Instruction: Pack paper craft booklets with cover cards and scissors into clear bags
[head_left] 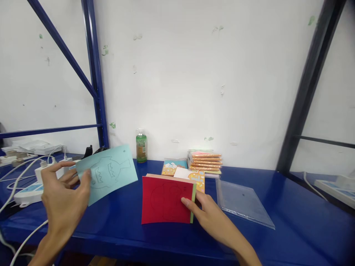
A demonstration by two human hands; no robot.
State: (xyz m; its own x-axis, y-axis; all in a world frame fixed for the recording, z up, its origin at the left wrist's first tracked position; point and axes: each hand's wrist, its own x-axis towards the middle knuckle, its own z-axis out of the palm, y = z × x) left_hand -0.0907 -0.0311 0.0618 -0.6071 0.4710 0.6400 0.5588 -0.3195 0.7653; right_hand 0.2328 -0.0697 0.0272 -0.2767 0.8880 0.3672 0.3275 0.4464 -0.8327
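Pinched between the thumb and fingers of my left hand [68,188] is a light blue sheet of paper [122,162], raised and tilted above the table. A fish-like outline with zigzag lines is printed on it. My right hand [205,208] grips a stack of coloured paper [161,203] by its right edge. The front sheet is red with faint printed outlines, and a green strip shows along the side. Behind that stack lie a white and yellow printed card [196,178] and a blue and yellow one [173,165], both partly hidden.
At the back stands a pile of orange-edged packets [206,162]. A clear plastic sleeve [244,201] lies right of my right hand. A green-labelled bottle [141,146] is by the wall. Power strips [29,194] with white cables are at left, near blue shelf posts [95,74].
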